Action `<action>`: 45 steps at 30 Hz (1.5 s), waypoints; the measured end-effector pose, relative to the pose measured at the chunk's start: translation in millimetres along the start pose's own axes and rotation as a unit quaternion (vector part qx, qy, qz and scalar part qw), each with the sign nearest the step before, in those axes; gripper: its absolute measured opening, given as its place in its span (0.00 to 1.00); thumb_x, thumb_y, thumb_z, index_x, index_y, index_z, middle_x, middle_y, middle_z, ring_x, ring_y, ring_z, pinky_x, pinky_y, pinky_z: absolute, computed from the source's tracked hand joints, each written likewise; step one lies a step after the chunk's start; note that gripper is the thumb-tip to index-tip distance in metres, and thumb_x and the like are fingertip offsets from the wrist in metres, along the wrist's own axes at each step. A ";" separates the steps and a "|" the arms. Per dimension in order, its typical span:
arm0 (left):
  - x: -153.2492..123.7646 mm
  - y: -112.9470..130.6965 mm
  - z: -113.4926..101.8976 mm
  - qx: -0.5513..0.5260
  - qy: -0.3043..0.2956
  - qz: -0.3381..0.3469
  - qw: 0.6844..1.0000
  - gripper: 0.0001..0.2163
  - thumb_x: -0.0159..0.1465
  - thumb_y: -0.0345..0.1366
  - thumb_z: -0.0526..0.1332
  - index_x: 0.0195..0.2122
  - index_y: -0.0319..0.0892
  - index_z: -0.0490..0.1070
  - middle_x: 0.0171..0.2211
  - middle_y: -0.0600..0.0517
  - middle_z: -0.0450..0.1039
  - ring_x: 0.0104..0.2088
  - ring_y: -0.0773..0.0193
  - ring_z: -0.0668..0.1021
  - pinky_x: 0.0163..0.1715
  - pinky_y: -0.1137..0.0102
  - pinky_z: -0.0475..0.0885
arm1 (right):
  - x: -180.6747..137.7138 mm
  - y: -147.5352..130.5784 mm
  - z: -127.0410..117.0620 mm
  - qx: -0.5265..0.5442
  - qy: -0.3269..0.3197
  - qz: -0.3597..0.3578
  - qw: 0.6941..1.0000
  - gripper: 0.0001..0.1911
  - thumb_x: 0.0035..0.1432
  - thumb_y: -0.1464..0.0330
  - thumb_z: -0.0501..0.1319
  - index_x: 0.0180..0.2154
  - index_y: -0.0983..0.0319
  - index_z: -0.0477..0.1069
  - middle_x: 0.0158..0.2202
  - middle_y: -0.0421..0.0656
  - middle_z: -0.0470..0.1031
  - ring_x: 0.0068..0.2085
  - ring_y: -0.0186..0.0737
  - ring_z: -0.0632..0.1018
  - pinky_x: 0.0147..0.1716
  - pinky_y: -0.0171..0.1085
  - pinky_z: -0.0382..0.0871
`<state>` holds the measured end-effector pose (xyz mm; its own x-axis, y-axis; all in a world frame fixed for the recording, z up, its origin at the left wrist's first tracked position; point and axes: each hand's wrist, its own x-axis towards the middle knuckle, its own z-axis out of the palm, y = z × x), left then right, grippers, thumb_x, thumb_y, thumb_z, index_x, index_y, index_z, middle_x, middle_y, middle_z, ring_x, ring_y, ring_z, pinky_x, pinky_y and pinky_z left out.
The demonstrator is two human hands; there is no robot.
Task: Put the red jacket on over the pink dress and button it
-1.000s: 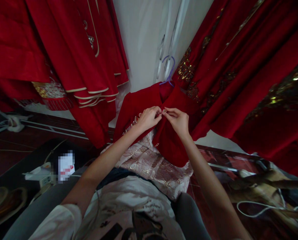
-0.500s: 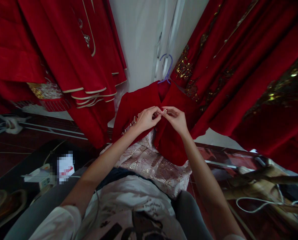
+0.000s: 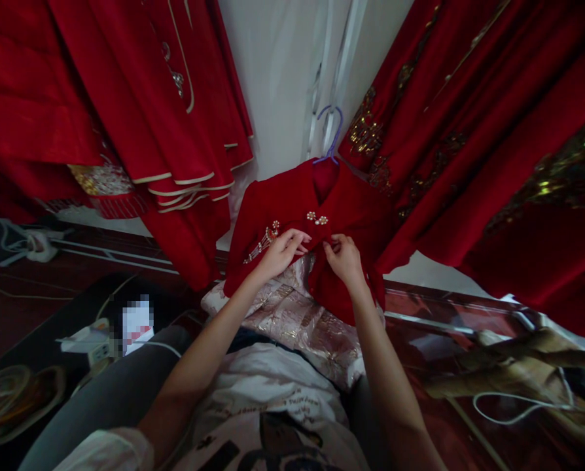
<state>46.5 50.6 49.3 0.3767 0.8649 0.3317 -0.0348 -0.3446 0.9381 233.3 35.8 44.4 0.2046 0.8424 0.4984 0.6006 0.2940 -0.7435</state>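
A short red jacket (image 3: 270, 196) hangs on a purple hanger (image 3: 332, 136) in front of me. Two beaded flower clasps (image 3: 317, 218) meet at its upper front, joining the two sides. Just below them my right hand (image 3: 345, 257) pinches the front edge of the jacket between thumb and fingers. My left hand (image 3: 285, 254) rests against the other front panel, its fingers stretched and slightly apart. Beside it is a beaded tassel brooch (image 3: 263, 243). Shiny pink patterned fabric (image 3: 297, 320) spreads under the jacket, over my lap.
Red garments (image 3: 189, 131) with pale piping hang at left, and red garments with gold sequins (image 3: 368, 131) hang at right. On a dark surface at left lie a white box (image 3: 89, 340) and a round container (image 3: 8, 392). Wooden poles (image 3: 498, 366) and a white cord (image 3: 503, 418) are at lower right.
Both hands have come away from the beaded clasp and moved down the jacket front. The clasps now show uncovered. My hands are further apart, with the right one gripping the edge lower down.
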 end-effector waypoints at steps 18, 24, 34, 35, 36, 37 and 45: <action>-17.1 -1.8 15.7 -0.244 0.075 -0.198 0.946 0.17 0.63 0.51 0.54 0.32 0.41 0.69 0.33 0.49 0.76 0.29 0.67 0.77 0.28 0.73 0.74 | -17.7 -46.0 -53.0 0.205 -0.248 0.077 0.944 0.18 0.49 0.55 0.68 0.34 0.59 0.65 0.31 0.40 0.71 0.29 0.33 0.75 0.24 0.34 0.76; -20.3 -9.0 8.8 -0.194 0.116 -0.185 0.956 0.11 0.59 0.44 0.62 0.33 0.40 0.72 0.28 0.52 0.74 0.24 0.71 0.75 0.25 0.74 0.74 | -31.4 -45.6 9.0 0.187 -0.228 0.058 0.954 0.15 0.51 0.60 0.65 0.34 0.59 0.62 0.33 0.40 0.71 0.31 0.36 0.77 0.27 0.38 0.78; -1.5 -23.3 -29.4 0.088 0.325 0.037 0.941 0.12 0.52 0.33 0.67 0.36 0.41 0.69 0.37 0.50 0.75 0.34 0.69 0.77 0.36 0.72 0.74 | -22.5 -40.8 8.3 0.249 -0.222 0.085 0.939 0.18 0.45 0.62 0.69 0.35 0.59 0.65 0.30 0.38 0.70 0.33 0.35 0.76 0.30 0.36 0.78; -0.6 -25.5 -32.3 0.081 0.311 0.032 0.946 0.13 0.51 0.32 0.67 0.37 0.41 0.69 0.37 0.50 0.75 0.35 0.68 0.77 0.39 0.71 0.74 | -22.1 -41.6 9.1 0.256 -0.221 0.077 0.938 0.17 0.45 0.63 0.68 0.36 0.59 0.66 0.31 0.39 0.71 0.34 0.35 0.76 0.31 0.36 0.78; -0.1 -27.4 -34.4 0.060 0.288 0.021 0.956 0.14 0.51 0.32 0.68 0.38 0.40 0.68 0.36 0.50 0.75 0.36 0.68 0.78 0.40 0.70 0.74 | -21.6 -42.0 10.9 0.259 -0.213 0.069 0.940 0.16 0.46 0.63 0.68 0.36 0.59 0.66 0.32 0.39 0.71 0.35 0.35 0.76 0.33 0.36 0.78; -0.1 -28.8 -35.6 0.034 0.261 0.009 0.965 0.14 0.51 0.33 0.68 0.38 0.40 0.68 0.34 0.51 0.76 0.36 0.67 0.79 0.41 0.69 0.74 | -20.9 -42.1 13.5 0.260 -0.199 0.060 0.943 0.16 0.46 0.64 0.68 0.36 0.59 0.66 0.32 0.39 0.72 0.35 0.35 0.76 0.34 0.35 0.77; -0.6 -24.4 -33.6 -0.104 0.241 -0.017 0.965 0.15 0.46 0.32 0.71 0.36 0.37 0.76 0.32 0.49 0.79 0.35 0.65 0.80 0.46 0.67 0.73 | 2.5 -36.6 50.8 0.231 -0.069 -0.019 0.970 0.10 0.52 0.66 0.64 0.35 0.59 0.65 0.34 0.39 0.73 0.34 0.36 0.78 0.30 0.34 0.76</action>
<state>16.0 70.8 29.6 -0.0915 0.9608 0.2617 -0.2332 -0.2762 0.9324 172.6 50.1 50.2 0.0645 0.8704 0.4881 0.1877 0.4698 -0.8626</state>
